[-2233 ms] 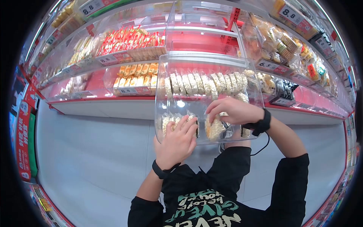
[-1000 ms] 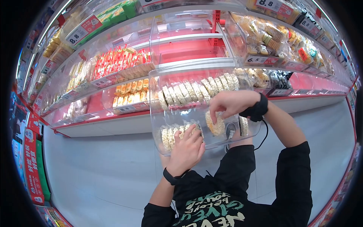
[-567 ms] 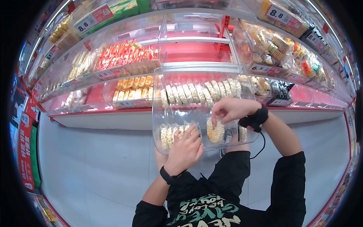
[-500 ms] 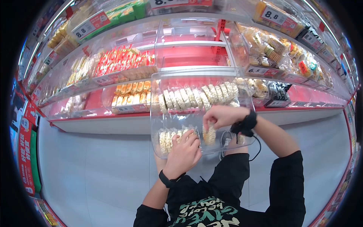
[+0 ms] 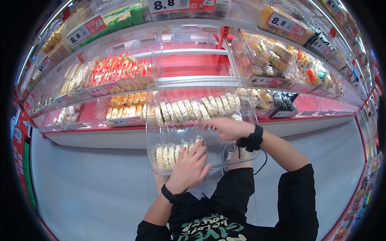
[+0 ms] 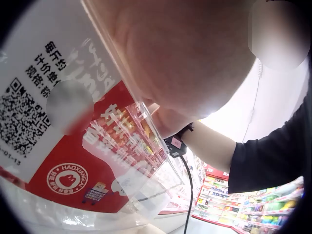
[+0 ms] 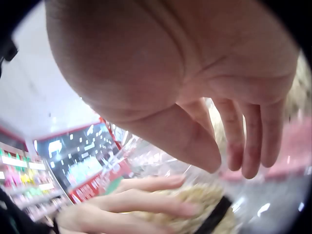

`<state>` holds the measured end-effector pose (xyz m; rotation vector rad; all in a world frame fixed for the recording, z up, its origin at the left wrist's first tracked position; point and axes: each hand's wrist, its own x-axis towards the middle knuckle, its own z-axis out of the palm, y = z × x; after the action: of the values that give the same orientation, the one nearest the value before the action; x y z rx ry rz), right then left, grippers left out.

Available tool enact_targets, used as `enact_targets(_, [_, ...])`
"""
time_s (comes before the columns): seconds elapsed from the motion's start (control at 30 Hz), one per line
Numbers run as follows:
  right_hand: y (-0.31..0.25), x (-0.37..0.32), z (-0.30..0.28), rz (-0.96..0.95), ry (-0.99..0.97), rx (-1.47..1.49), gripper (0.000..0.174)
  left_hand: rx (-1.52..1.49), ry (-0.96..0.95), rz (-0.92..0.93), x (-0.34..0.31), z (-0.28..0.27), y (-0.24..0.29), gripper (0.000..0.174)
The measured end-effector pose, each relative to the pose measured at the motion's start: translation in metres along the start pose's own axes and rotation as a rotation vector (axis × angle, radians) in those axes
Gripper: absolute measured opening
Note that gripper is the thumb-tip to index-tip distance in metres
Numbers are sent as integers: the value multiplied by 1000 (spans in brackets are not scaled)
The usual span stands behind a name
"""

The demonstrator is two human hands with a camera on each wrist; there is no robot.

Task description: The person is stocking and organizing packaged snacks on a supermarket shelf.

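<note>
Round puffed-rice cakes in clear wrappers stand on edge in a clear plastic bin [image 5: 152, 132]. A back row of cakes [image 5: 185, 110] spans most of the bin, and a shorter front row [image 5: 165, 156] stands at the near left. My left hand [image 5: 189, 164] rests on the right end of that front row. In the right wrist view its fingers lie extended over a cake [image 7: 214, 197] with a dark band. My right hand [image 5: 231, 129] hovers over the bin between the rows, thumb and fingers apart, holding nothing. Another cake [image 5: 244, 152] shows beneath the right wrist.
Shelves beyond hold red-wrapped snacks [image 5: 118, 70], orange-and-white packs [image 5: 128, 105] and bagged pastries [image 5: 277, 52]. A price label [image 6: 63, 122] fronts the bin in the left wrist view. Below are grey floor [image 5: 96, 180] and a shoe [image 5: 228, 154].
The right hand has carried a cake left towards the front row and let go of it, then lifted slightly. The left hand has stayed on the front row. The head view has shifted.
</note>
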<state>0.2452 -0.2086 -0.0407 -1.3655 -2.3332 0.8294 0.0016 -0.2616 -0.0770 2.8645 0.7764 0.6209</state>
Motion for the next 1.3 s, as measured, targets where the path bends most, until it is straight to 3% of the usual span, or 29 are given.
enact_targets(0.03, [1, -6, -13, -69, 103, -279, 31, 0, -11, -14, -1, 0, 0, 31])
enact_targets(0.07, [-1, -9, -27, 98, 81, -433, 32, -2, -12, -19, -1, 0, 0, 30])
enact_targets(0.13, [-10, -20, -49, 114, 145, -691, 13, -3, -16, -33, -1, 0, 1, 28])
enact_targets(0.2, [-21, -28, -57, 278, 23, -990, 20, 2, 3, -48, -1, 1, 1, 28])
enact_targets(0.3, [-8, -30, -55, 301, -66, -1000, 9, 0, 11, -51, -2, 2, 2, 28])
enact_targets(0.5, [-8, -23, -42, 312, -330, -833, 16, -21, 28, -53, -2, 3, 1, 28])
enact_targets(0.6, [0, -21, -40, 372, -413, -859, 30, -24, 19, -54, -3, 2, 1, 28])
enact_targets(0.8, [-12, -33, -75, 341, -134, -429, 20, -32, 37, -68, -4, 5, 0, 29])
enact_targets(0.93, [-47, -40, -95, 383, 33, -330, 21, -28, 31, -72, -3, 4, 1, 29])
enact_targets(0.97, [-31, -45, -97, 176, 93, -421, 20, -33, 29, -75, -3, 5, 1, 29])
enact_targets(1.07, [-49, -45, -105, 165, 18, -126, 20, -41, 25, -78, -3, 5, 1, 28])
enact_targets(1.1, [-52, -45, -104, 283, -49, 38, 16, -41, 27, -77, -3, 5, 1, 28])
enact_targets(1.2, [-76, -41, -100, 232, -127, 191, 16, -52, 32, -79, -3, 4, 1, 27])
enact_targets(1.3, [-70, -34, -88, 45, -127, 235, 20, -65, 27, -86, -3, 2, 1, 27])
